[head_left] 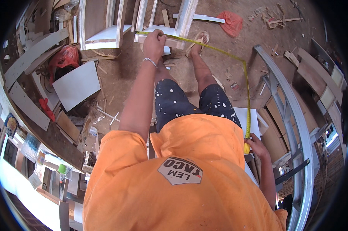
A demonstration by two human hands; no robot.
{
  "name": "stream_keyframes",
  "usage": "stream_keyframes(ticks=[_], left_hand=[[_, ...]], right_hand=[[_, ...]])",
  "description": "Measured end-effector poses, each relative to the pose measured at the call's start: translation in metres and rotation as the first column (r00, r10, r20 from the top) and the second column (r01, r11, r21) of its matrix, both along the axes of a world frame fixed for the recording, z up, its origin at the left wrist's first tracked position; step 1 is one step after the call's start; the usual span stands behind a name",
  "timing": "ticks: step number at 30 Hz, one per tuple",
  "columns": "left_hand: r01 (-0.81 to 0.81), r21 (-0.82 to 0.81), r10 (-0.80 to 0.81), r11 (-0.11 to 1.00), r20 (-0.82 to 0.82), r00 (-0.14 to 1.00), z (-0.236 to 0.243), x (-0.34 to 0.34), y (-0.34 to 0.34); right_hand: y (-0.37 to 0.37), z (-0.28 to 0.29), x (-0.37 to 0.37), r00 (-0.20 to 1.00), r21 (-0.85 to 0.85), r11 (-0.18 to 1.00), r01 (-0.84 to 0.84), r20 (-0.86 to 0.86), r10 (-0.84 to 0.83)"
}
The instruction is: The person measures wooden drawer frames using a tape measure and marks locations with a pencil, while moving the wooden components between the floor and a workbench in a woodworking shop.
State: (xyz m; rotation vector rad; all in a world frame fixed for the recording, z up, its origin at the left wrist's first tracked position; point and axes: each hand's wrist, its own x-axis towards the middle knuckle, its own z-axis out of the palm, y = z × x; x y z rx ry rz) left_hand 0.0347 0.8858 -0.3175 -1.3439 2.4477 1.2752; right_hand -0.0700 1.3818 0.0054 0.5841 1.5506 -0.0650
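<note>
A yellow tape measure is drawn out in front of me. My left hand, a bracelet on its wrist, is closed on the blade near its end, against the near edge of a wooden cabinet frame. From there the blade runs right along that edge and past it through the air. It bends sharply above the floor and comes back to the yellow case at my right side. The fingers of my right hand are wrapped round the case, partly hiding it.
Another wooden cabinet frame stands to the left. A white panel leans near a red plastic bag. A metal ladder curves along my right. Wood scraps and a red bag lie on the floor.
</note>
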Motion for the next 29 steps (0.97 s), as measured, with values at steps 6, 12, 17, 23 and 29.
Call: stream_keyframes(ticks=[6,12,17,23,29], left_hand=[[0.066,-0.002,-0.066,0.998,-0.017,0.998,-0.003,-0.006,-0.001],[0.046,-0.064,-0.045,0.997,0.007,0.999,-0.011,0.006,-0.010],[0.034,-0.028,-0.034,0.999,-0.016,0.999,-0.017,0.012,-0.014],[0.043,0.060,-0.043,0.997,0.009,0.999,-0.015,0.015,-0.021],[0.136,0.080,-0.142,0.987,0.072,0.987,-0.016,0.015,-0.027]], right_hand=[[0.005,0.005,0.001,0.987,0.054,0.985,-0.163,0.002,0.163],[-0.009,0.001,0.000,0.995,-0.012,0.995,-0.102,-0.017,0.102],[0.009,-0.009,0.008,0.997,-0.026,0.996,-0.081,-0.015,0.081],[0.018,-0.005,0.002,0.995,0.038,0.995,-0.095,0.048,0.093],[0.021,0.000,0.004,0.990,0.063,0.988,-0.138,-0.010,0.139]])
